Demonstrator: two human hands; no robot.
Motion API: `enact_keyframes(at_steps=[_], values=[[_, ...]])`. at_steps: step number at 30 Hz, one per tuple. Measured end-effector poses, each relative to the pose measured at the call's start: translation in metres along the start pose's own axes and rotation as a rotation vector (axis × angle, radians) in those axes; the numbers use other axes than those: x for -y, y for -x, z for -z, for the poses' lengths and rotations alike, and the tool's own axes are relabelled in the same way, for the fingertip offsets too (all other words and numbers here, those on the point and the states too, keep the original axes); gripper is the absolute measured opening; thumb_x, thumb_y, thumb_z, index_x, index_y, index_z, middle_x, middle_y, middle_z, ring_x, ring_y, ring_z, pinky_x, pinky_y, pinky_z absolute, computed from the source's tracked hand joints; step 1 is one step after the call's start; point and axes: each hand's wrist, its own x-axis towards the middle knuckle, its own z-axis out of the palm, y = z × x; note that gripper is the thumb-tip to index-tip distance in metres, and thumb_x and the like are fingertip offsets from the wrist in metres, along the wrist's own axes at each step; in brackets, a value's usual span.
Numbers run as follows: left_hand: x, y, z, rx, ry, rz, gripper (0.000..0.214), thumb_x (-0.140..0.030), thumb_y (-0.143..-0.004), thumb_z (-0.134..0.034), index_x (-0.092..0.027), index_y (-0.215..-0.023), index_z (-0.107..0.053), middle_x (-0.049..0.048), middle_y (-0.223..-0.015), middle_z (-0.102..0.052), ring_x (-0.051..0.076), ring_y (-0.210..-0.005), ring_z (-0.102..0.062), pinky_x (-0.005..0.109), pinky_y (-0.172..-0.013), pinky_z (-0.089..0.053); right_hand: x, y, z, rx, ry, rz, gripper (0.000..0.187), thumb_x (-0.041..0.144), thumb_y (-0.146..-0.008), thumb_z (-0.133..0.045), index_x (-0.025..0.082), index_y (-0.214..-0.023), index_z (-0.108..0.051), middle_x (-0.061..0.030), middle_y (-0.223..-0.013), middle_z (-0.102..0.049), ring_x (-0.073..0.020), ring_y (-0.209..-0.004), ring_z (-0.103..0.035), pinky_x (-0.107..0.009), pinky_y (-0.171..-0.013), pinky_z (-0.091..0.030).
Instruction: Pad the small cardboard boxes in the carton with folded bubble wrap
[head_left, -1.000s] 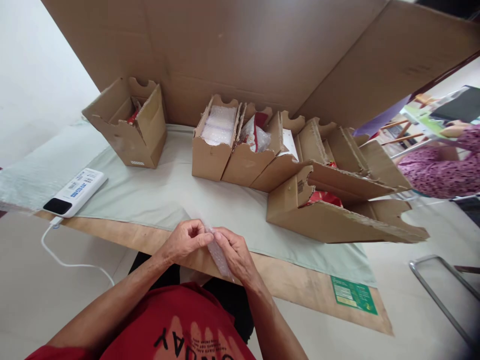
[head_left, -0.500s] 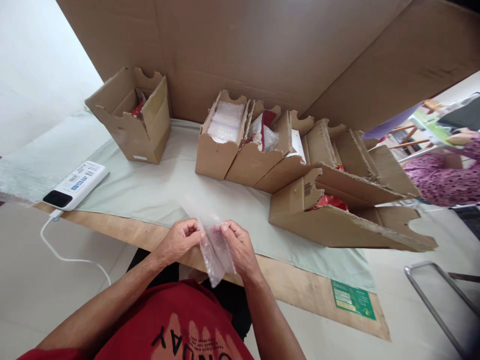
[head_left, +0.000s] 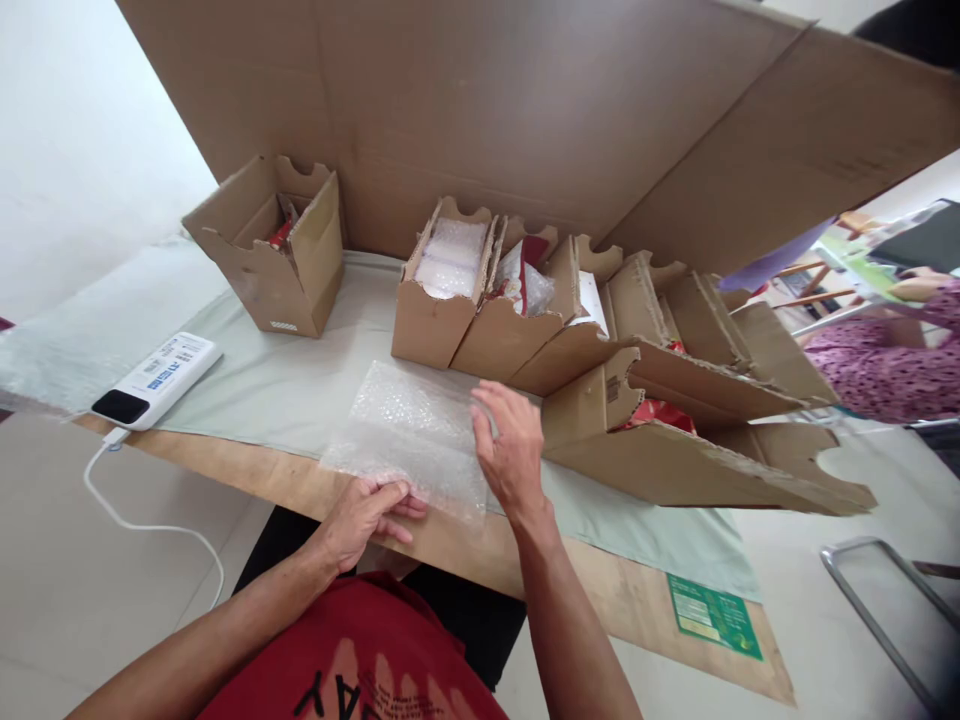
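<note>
A clear bubble wrap sheet (head_left: 420, 430) is spread flat at the front of the cloth-covered table. My left hand (head_left: 375, 518) grips its near edge, thumb against the plastic and fingers at the table's rim. Over the sheet's right edge is my right hand (head_left: 511, 445), open, its thumb apart from the fingers; whether it touches the plastic I cannot tell. Just behind the sheet stands a cardboard bin (head_left: 427, 330) with bubble-wrapped white pieces (head_left: 452, 255) inside.
More cardboard bins (head_left: 499, 335) run rightward, some with red packets (head_left: 660, 413). Another cardboard box (head_left: 300, 290) stands at the back left. A white power bank (head_left: 161, 380) with a cable lies left. Cardboard panels (head_left: 480, 110) wall the back. A person in pink (head_left: 885, 370) sits at right.
The bubble wrap, earlier bunched between both hands over the table edge, now lies opened out flat. My right hand has let go and moved up and right; my left hand has shifted slightly down.
</note>
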Motion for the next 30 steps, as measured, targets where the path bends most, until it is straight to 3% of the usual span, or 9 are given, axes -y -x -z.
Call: enact_keyframes(at_steps=[3, 6, 8, 13, 15, 18, 21, 25, 30], values=[[-0.002, 0.011, 0.006, 0.092, -0.118, 0.078, 0.053, -0.063, -0.067, -0.079, -0.013, -0.083, -0.071, 0.0137, -0.089, -0.078, 0.024, -0.08, -0.075, 0.025, -0.054, -0.057, 0.004, 0.033, -0.009, 0.223, -0.09, 0.043, 0.025, 0.018, -0.1, -0.051, 0.019, -0.118, -0.07, -0.011, -0.126, -0.072, -0.0257, -0.117, -0.064, -0.04, -0.096, -0.048], [-0.017, 0.032, 0.018, 0.41, -0.371, 0.219, 0.046, -0.059, -0.078, -0.072, -0.013, -0.082, -0.074, 0.0134, -0.086, -0.079, 0.021, -0.069, -0.074, 0.025, -0.052, -0.054, 0.003, 0.048, -0.017, 0.403, -0.088, 0.03, 0.026, 0.017, -0.097, -0.056, 0.019, -0.119, -0.071, -0.0121, -0.136, -0.067, -0.0286, -0.125, -0.06, -0.043, -0.101, -0.048], [-0.033, 0.04, 0.022, 0.477, -0.556, 0.114, 0.04, -0.053, -0.087, -0.063, -0.016, -0.087, -0.076, 0.0118, -0.088, -0.079, 0.022, -0.073, -0.075, 0.027, -0.058, -0.057, 0.002, 0.047, -0.019, 0.413, -0.085, -0.004, 0.027, 0.017, -0.097, -0.056, 0.019, -0.12, -0.071, -0.0125, -0.138, -0.066, -0.0294, -0.128, -0.058, -0.045, -0.105, -0.046], [-0.06, -0.007, 0.009, 0.009, -1.097, -0.698, 0.04, -0.032, -0.095, -0.048, -0.019, -0.126, -0.07, 0.013, -0.132, -0.07, 0.029, -0.122, -0.065, 0.046, -0.106, -0.051, 0.009, 0.027, -0.023, 0.402, -0.072, -0.019, 0.037, 0.015, -0.097, -0.053, 0.02, -0.131, -0.066, -0.0143, -0.142, -0.062, -0.0292, -0.131, -0.055, -0.047, -0.103, -0.048], [-0.055, -0.04, 0.006, -0.068, -1.328, -0.846, 0.048, -0.026, -0.093, -0.047, -0.012, -0.138, -0.062, 0.018, -0.146, -0.06, 0.033, -0.139, -0.053, 0.053, -0.117, -0.04, 0.011, 0.023, -0.031, 0.437, -0.049, -0.01, 0.042, 0.016, -0.096, -0.053, 0.02, -0.138, -0.061, -0.0142, -0.148, -0.057, -0.0289, -0.137, -0.051, -0.047, -0.107, -0.046], [-0.038, -0.072, 0.012, -0.146, -1.65, -0.854, 0.053, -0.03, -0.095, -0.05, -0.011, -0.144, -0.057, 0.0215, -0.155, -0.049, 0.039, -0.147, -0.041, 0.06, -0.121, -0.03, 0.006, 0.026, -0.045, 0.492, 0.008, 0.0, 0.046, 0.024, -0.099, -0.056, 0.017, -0.144, -0.055, -0.0153, -0.155, -0.049, -0.0293, -0.146, -0.042, -0.048, -0.114, -0.039], [-0.025, -0.077, 0.025, -0.301, -1.834, -0.845, 0.063, -0.047, -0.095, -0.055, -0.015, -0.149, -0.053, 0.0244, -0.159, -0.042, 0.046, -0.149, -0.035, 0.065, -0.119, -0.026, -0.003, 0.037, -0.048, 0.47, 0.088, -0.05, 0.056, 0.039, -0.1, -0.059, 0.014, -0.149, -0.05, -0.0177, -0.16, -0.042, -0.0317, -0.15, -0.035, -0.051, -0.12, -0.03], [-0.026, -0.07, 0.042, -0.435, -1.902, -0.795, 0.08, -0.062, -0.091, -0.055, -0.009, -0.151, -0.048, 0.0324, -0.158, -0.038, 0.052, -0.147, -0.034, 0.067, -0.116, -0.027, -0.02, 0.048, -0.036, 0.416, 0.193, -0.206, 0.064, 0.045, -0.099, -0.059, 0.01, -0.151, -0.047, -0.0222, -0.161, -0.039, -0.0359, -0.15, -0.035, -0.055, -0.12, -0.029], [-0.03, -0.057, 0.073, -0.533, -1.86, -0.747, 0.073, -0.054, -0.098, -0.043, -0.004, -0.151, -0.045, 0.0333, -0.158, -0.037, 0.048, -0.15, -0.03, 0.068, -0.116, -0.024, -0.045, 0.084, -0.009, 0.339, 0.222, -0.277, 0.051, 0.037, -0.102, -0.051, 0.007, -0.143, -0.055, -0.0233, -0.154, -0.049, -0.0365, -0.145, -0.042, -0.055, -0.114, -0.037]])
